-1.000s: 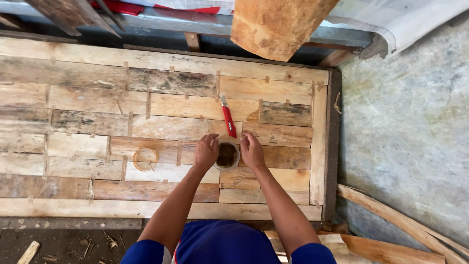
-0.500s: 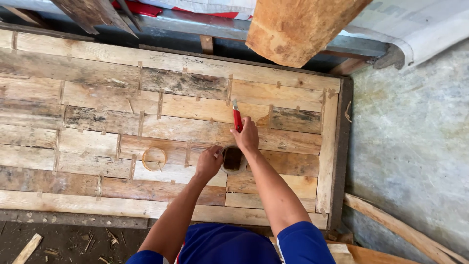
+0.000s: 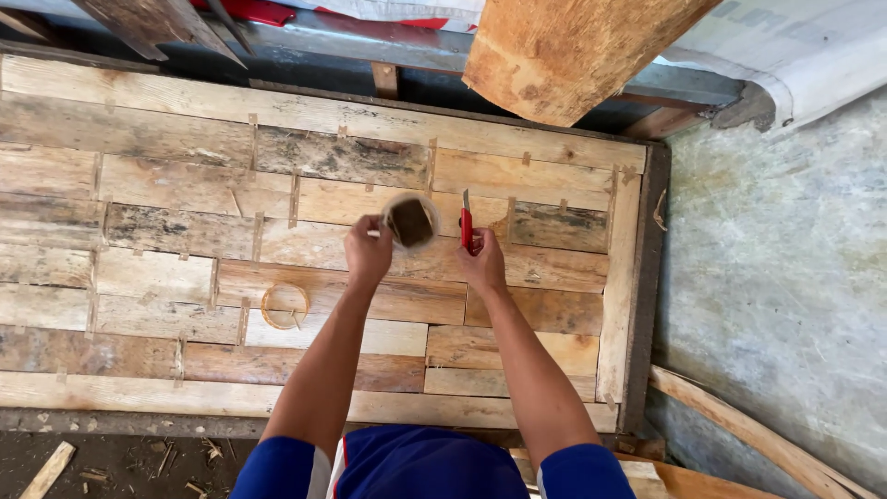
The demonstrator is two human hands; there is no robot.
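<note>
Above the middle of the frame, the left hand (image 3: pixel 368 251) gripped a small round cup (image 3: pixel 410 222) over the plank panel (image 3: pixel 185 185). The right hand (image 3: pixel 482 261) closed on a red-handled tool (image 3: pixel 467 222). Keeping the cup level seemed wise.

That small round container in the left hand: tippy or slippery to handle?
The small round container looks light: the left hand lifts it by its side alone. Its open top suggests tilting may spill its dark contents. Being round, it would probably roll if laid sideways on the plank panel.
</note>
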